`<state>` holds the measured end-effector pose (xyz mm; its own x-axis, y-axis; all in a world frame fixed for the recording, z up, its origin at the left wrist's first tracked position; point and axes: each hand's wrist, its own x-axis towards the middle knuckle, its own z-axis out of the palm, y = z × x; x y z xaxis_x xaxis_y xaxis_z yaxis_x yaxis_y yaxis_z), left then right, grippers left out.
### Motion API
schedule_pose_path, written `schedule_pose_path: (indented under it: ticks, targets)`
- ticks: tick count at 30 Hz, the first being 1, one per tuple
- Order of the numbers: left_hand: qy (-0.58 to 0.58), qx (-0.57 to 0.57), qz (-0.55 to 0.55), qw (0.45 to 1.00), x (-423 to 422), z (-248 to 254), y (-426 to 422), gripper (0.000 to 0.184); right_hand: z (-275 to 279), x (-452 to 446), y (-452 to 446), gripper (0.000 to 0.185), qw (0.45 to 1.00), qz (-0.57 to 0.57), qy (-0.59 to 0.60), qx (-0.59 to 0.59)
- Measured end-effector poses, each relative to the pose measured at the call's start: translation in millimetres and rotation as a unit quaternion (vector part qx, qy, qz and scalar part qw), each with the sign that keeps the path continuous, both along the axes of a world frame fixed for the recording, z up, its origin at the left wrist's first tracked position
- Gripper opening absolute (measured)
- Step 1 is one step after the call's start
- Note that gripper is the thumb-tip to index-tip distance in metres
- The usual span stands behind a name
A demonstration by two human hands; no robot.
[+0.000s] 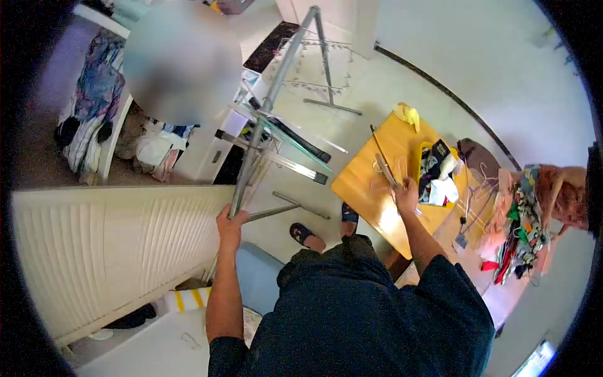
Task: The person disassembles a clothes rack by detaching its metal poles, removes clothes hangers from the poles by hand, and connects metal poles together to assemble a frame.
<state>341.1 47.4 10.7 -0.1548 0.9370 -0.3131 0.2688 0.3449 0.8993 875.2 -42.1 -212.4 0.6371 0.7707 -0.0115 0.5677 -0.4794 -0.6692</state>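
Note:
My left hand (232, 227) is closed around the lower part of a grey metal pole (256, 141) on a folding clothes rack. Beside the pole, several dark and clear bars (292, 139) stick out to the right. Over a wooden table (358, 166), my right hand (407, 196) is closed on a slim dark bar (382, 154) that points away from me; its exact kind is unclear. Pale wire hangers (379, 177) lie near those fingers. Just right of that hand, a yellow basket (423, 151) on the table holds socks and other small clothes (440, 176).
A yellow cloth (408, 116) lies at the table's far corner. Clothes hang in a bunch (521, 220) at the right, near more hangers (483, 182). A louvered cabinet door (119, 232) stands at the left, with open wardrobe shelves of clothes (157, 147) behind. My slippered feet (301, 234) are on the floor.

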Motion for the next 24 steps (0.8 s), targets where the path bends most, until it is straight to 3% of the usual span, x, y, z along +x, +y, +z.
schedule_pose_path:
  ticks: [2,4,6,8,9,11,14,16,18,20,22,24]
  targets:
    - [0.016,0.008,0.008,1.0,7.3,1.9,-0.3,0.021,50.7,-26.2,38.7,0.027,0.991,-0.03,0.073,0.112]
    - [0.051,0.03,-0.008,0.998,0.9,-6.0,0.6,0.018,150.1,-66.3,81.5,0.025,0.978,0.038,0.111,0.169]
    - [0.057,0.041,-0.013,0.997,15.0,10.2,1.7,0.016,207.4,-102.4,121.3,0.026,0.961,0.157,0.129,0.188]
    - [0.066,0.025,-0.025,0.997,18.0,21.3,1.9,0.014,232.0,-133.1,157.3,0.028,0.93,0.313,-0.03,0.193]
    - [0.057,0.032,-0.025,0.998,16.0,13.8,2.1,0.014,242.4,-145.8,174.2,0.028,0.927,0.318,-0.036,0.196]
    - [0.062,0.039,-0.042,0.996,3.6,-7.4,2.3,0.015,259.3,-167.0,198.5,0.033,0.91,0.413,-0.027,-0.033]
    - [0.112,0.091,-0.022,0.989,21.0,20.4,1.3,0.016,222.3,-175.0,225.3,0.034,0.905,0.408,-0.095,0.075]
    - [0.091,0.084,-0.02,0.992,14.4,8.9,1.7,0.016,245.1,-191.9,227.3,0.03,0.906,0.385,-0.128,0.12]
    - [0.056,0.066,-0.041,0.995,10.9,2.5,4.1,0.015,257.2,-206.1,230.9,0.027,0.904,0.398,-0.088,0.132]
    - [0.071,0.054,-0.05,0.995,11.7,6.8,1.5,0.013,261.1,-223.1,227.0,0.028,0.903,0.424,-0.045,0.048]
    - [0.052,0.03,-0.037,0.997,13.3,6.0,2.5,0.012,254.0,-230.8,222.3,0.045,0.907,0.412,-0.063,-0.057]
    - [0.05,0.034,-0.03,0.998,15.8,11.0,3.8,0.012,250.2,-235.1,217.6,0.054,0.914,0.395,-0.067,-0.067]
